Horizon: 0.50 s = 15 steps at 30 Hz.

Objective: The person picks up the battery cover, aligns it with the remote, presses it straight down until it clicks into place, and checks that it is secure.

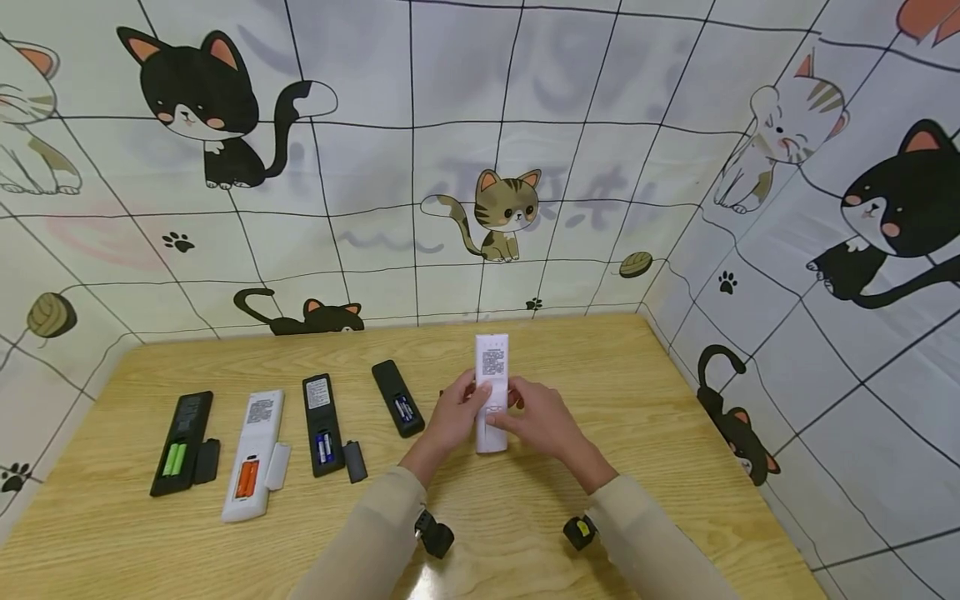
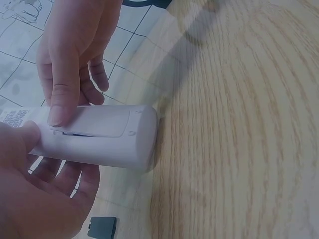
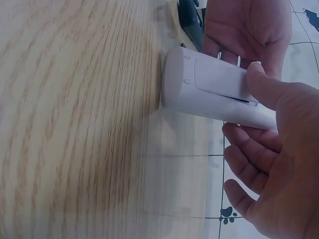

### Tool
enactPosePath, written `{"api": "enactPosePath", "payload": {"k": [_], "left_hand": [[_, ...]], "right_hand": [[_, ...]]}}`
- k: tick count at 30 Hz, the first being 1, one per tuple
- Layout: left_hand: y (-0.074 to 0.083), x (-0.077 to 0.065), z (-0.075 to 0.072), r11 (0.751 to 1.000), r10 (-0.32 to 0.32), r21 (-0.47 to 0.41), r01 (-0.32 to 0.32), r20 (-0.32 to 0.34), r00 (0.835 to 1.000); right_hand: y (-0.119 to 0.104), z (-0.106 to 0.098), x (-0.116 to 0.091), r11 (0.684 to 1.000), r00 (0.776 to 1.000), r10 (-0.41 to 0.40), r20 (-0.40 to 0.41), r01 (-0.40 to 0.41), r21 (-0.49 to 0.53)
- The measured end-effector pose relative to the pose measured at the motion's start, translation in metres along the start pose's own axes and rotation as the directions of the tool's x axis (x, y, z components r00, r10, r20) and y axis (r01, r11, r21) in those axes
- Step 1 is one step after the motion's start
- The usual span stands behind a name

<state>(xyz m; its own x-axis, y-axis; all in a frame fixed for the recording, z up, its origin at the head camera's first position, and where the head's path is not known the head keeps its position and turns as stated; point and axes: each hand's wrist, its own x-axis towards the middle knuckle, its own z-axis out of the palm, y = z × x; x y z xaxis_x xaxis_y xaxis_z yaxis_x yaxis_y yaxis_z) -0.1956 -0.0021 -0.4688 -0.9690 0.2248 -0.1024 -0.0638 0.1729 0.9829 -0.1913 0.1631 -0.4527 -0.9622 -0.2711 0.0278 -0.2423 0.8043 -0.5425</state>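
Observation:
A white remote control (image 1: 492, 354) stands nearly upright between both hands, its labelled back toward the head camera and its rounded end down near the tabletop. My left hand (image 1: 454, 410) grips it from the left, thumb on the back and fingers behind. From the other side my right hand (image 1: 543, 417) holds it, its thumb pressing on the upper end of the battery cover (image 3: 219, 77). A narrow dark gap shows along one long edge of the cover in both wrist views. Whatever lies under the cover is hidden.
To the left lie a black remote (image 1: 189, 421) with green batteries, a white remote (image 1: 257, 433) with orange ones, and two black remotes (image 1: 318, 417) (image 1: 392, 387) with blue ones. Loose covers (image 1: 207, 461) lie beside three. A dark flat piece (image 2: 103, 227) lies near my left hand.

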Motion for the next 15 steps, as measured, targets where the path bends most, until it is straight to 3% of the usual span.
{"api": "enactPosePath", "payload": {"k": [15], "left_hand": [[-0.0010,-0.0007,-0.0005,0.999,-0.016,0.038,0.016,-0.004,1.000]], "right_hand": [[-0.0054,-0.0019,-0.0018,0.999,0.999,0.033,0.022,-0.034,0.017]]}}
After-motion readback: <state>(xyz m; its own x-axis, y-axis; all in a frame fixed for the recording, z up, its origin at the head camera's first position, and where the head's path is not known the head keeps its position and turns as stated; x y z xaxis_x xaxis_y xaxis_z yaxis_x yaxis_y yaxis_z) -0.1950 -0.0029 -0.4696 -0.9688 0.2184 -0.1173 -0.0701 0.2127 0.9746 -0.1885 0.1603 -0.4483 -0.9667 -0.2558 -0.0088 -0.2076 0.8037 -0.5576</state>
